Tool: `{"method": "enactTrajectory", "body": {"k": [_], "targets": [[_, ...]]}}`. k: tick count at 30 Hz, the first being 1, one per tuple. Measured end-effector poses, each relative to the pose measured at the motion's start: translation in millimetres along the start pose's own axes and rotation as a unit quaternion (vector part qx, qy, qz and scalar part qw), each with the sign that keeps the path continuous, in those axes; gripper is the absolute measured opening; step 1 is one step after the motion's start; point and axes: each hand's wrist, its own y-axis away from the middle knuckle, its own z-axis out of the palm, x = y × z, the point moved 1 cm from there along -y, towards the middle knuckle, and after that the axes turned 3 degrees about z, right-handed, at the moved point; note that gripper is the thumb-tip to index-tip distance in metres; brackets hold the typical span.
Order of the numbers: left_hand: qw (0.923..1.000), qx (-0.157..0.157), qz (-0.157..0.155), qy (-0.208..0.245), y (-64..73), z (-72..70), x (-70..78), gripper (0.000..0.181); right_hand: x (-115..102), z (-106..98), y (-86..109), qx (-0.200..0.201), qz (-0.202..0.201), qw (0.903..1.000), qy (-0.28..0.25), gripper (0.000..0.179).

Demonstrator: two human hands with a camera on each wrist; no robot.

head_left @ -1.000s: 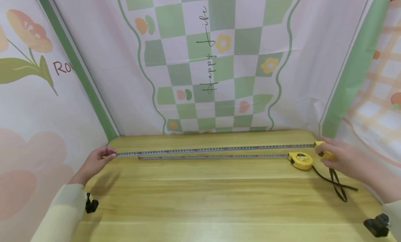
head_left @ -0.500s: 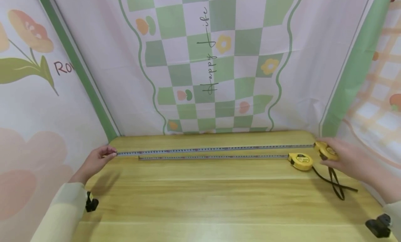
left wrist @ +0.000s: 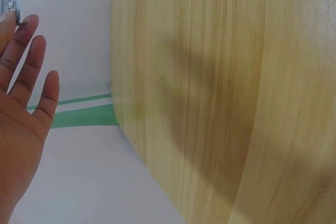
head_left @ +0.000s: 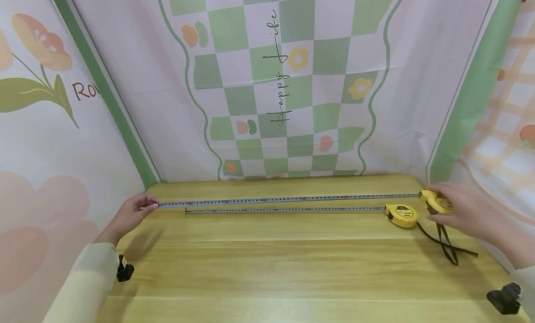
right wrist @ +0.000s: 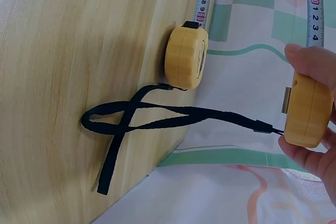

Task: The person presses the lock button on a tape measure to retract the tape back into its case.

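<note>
Stretched across the far part of the table is a tape measure's pulled-out blade. My left hand pinches its hooked end between thumb and forefinger; in the left wrist view the other fingers are spread. At the right, my right hand grips the yellow case of that tape measure, held off the table with its black strap hanging down. A second yellow tape measure rests on the table beside it. Its shorter blade lies extended leftward, nearly parallel to the held one.
The pale wooden table meets a green-and-white checked cloth at the back. Printed cloth walls stand on both sides, close to each hand. A black strap trails from the resting tape measure near the right side.
My left hand has shifted slightly right with the blade end, and the blade's red marks moved right too. My right hand has turned the case a little, showing more of its face.
</note>
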Motion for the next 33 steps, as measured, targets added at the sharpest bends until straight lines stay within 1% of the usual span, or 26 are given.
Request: {"method": "enactTrajectory", "body": {"k": [4,7,12,18,22,25,29,33], "targets": [[1.0,0.001,0.004,-0.001,-0.9,1.6,2.3,0.023,-0.5,-0.4,-1.0,0.003,0.004,1.0,-0.004,0.071],[1.0,-0.002,-0.001,0.001,-2.0,2.7,3.1,0.024,-0.2,-0.5,-0.7,0.01,0.004,0.9999,-0.01,0.07],[0.9999,-0.008,-0.006,0.005,-3.4,3.4,5.1,0.024,-0.1,-0.8,0.0,0.004,0.016,0.9996,-0.024,0.07],[0.9999,-0.008,-0.012,0.007,-4.7,1.9,4.5,0.025,4.0,1.3,1.6,-0.018,0.048,0.9978,-0.041,0.071],[0.9999,-0.007,-0.011,0.007,-5.3,1.9,6.3,0.025,6.7,1.4,1.9,-0.035,0.07,0.9965,-0.032,0.072],[0.9999,-0.007,-0.009,0.01,-6.1,2.4,7.1,0.025,7.2,0.5,1.6,-0.039,0.078,0.9958,-0.025,0.073],[0.9999,-0.005,-0.005,0.011,-7.7,3.4,9.0,0.025,6.0,-0.4,0.5,-0.041,0.089,0.9945,-0.038,0.071],[0.9999,-0.004,-0.001,0.013,-9.6,4.3,11.1,0.025,3.2,-1.2,-0.4,-0.045,0.113,0.9911,-0.053,0.073]]}}
